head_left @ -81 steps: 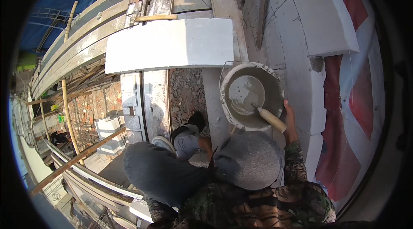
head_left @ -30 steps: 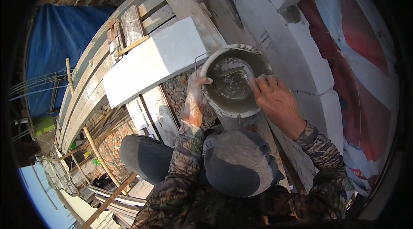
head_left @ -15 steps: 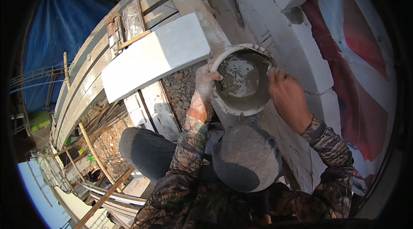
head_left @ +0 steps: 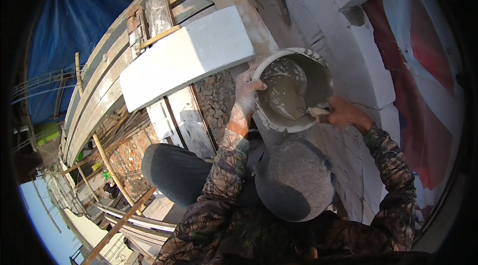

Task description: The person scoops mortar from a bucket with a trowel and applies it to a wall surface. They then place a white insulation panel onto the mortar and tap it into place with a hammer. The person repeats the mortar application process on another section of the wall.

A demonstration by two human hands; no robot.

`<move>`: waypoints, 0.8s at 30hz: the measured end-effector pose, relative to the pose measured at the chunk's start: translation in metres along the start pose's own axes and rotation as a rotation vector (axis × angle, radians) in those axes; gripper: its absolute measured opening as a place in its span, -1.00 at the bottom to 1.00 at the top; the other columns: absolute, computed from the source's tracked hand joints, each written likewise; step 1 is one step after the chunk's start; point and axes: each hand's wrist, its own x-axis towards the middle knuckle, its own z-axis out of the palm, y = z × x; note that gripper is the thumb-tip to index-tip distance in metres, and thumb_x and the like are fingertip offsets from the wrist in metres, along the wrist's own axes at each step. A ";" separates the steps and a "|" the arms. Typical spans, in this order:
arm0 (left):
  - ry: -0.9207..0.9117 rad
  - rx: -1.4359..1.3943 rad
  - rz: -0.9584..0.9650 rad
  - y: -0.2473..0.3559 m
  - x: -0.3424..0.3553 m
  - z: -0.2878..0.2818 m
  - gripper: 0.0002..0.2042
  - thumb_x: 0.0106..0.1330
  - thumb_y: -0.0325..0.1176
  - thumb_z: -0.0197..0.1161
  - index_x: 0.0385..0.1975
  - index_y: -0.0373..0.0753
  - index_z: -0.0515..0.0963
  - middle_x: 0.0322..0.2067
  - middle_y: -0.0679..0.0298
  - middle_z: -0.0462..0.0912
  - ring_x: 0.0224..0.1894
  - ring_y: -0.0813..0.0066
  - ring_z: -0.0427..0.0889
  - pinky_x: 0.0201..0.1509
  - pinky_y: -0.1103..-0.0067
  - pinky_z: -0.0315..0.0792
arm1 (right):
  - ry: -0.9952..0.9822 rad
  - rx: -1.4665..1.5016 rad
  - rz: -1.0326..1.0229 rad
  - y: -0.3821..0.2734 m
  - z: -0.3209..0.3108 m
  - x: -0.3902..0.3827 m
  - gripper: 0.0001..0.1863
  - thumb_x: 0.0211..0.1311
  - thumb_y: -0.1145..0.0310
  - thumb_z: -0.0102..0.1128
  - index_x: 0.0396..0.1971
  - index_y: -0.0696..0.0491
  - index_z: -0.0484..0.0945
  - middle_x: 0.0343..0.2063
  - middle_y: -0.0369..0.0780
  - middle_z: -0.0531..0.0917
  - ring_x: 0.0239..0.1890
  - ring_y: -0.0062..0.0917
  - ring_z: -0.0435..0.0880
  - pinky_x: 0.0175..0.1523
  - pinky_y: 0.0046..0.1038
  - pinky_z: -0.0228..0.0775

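Observation:
A round pale bucket (head_left: pixel 326 68), its rim crusted with mortar, is tipped in front of my knees. Wet grey mortar (head_left: pixel 284 97) lies inside it. My left hand (head_left: pixel 246 91), dusted white, is closed on the bucket's left rim, thumb over the edge. At the lower right rim, my right hand (head_left: pixel 345 114) is wrapped round the pale handle of a trowel (head_left: pixel 317 112). The trowel's blade is down in the mortar and mostly hidden.
A long white block (head_left: pixel 186 61) lies across planks to the left. White block wall (head_left: pixel 368 66) rises on the right, beside red and white sheeting (head_left: pixel 423 115). Rubble (head_left: pixel 215 103) shows below the planks. Bamboo poles (head_left: pixel 112 168) and a blue tarp (head_left: pixel 69 46) are farther left.
My right hand has dropped from the upper right rim to the lower right, and the trowel handle now shows. The mortar's surface has shifted. My left hand keeps its hold on the bucket.

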 end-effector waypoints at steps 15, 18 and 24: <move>0.225 0.110 -0.078 0.001 -0.001 -0.009 -0.31 -0.10 -0.49 0.14 0.20 -0.49 0.56 -0.27 0.29 0.66 -0.30 0.53 0.55 -0.12 0.64 0.45 | 0.682 -0.438 -0.187 -0.016 0.031 -0.012 -0.55 0.06 0.47 0.32 -0.01 0.33 0.58 -0.33 0.14 0.65 -0.28 0.07 0.70 -0.19 -0.08 0.56; 0.148 0.064 -0.026 0.000 -0.004 -0.008 -0.32 -0.08 -0.51 0.12 0.21 -0.47 0.56 -0.28 0.28 0.66 -0.31 0.54 0.55 -0.14 0.65 0.45 | 0.627 -0.568 -0.272 -0.021 0.038 -0.008 -0.48 -0.02 0.51 0.36 0.03 0.30 0.57 -0.28 0.13 0.66 -0.30 0.01 0.72 -0.20 -0.09 0.58; 0.233 -0.010 -0.116 0.000 0.000 -0.013 -0.33 -0.05 -0.53 0.13 0.23 -0.45 0.56 -0.27 0.26 0.67 -0.29 0.52 0.56 -0.12 0.62 0.49 | 0.504 -0.751 -0.244 -0.032 0.050 -0.016 -0.39 -0.06 0.56 0.32 0.13 0.27 0.56 -0.23 0.06 0.68 -0.28 -0.08 0.75 -0.18 -0.14 0.62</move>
